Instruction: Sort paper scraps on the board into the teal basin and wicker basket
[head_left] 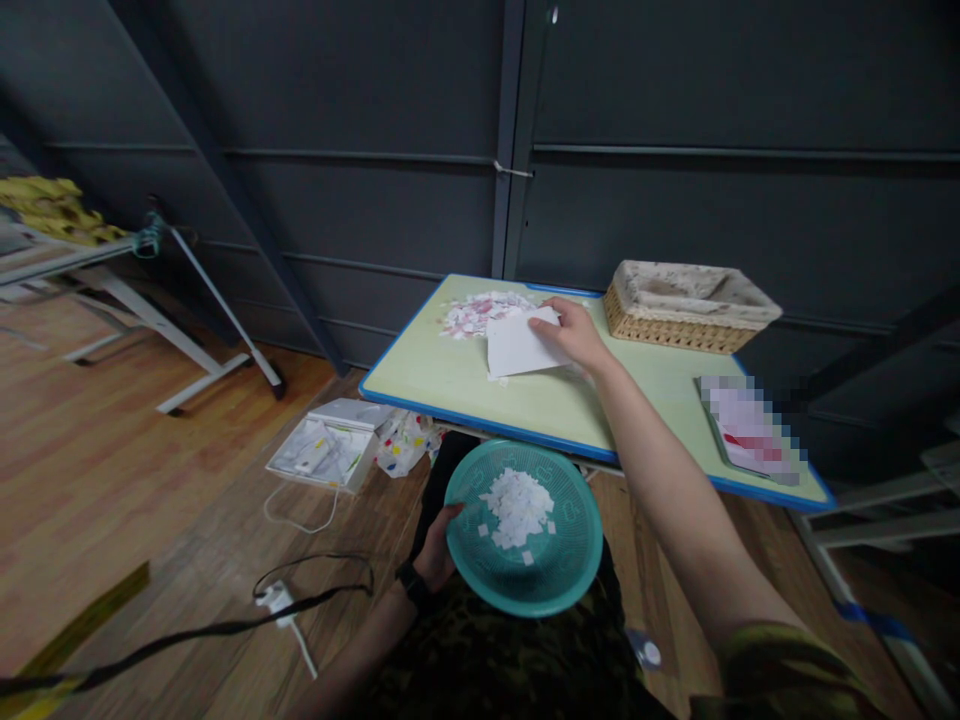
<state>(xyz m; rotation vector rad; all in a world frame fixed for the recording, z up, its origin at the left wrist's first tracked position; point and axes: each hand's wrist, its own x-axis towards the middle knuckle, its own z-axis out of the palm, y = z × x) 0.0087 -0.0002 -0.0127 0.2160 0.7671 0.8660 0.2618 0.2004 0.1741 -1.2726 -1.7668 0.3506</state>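
My right hand (574,333) pinches a white card (521,343) by its right edge, thumb on top, low over the table. Just behind the card spreads a pile of small white and pinkish paper pieces (480,308). With my left hand (439,548) I grip the left rim of a green plastic basket (570,570) at my lap; the fingers beneath it are hidden. A heap of small white paper bits (517,505) lies in the basket, with a few loose squares around it.
A lined wicker basket (682,332) stands at the back right of the yellow, blue-edged table (405,370). A flat, partly blurred object (750,430) lies at the right. On the floor are an open white box (326,450), a plastic bag (405,445) and a power strip (277,600) with cords.
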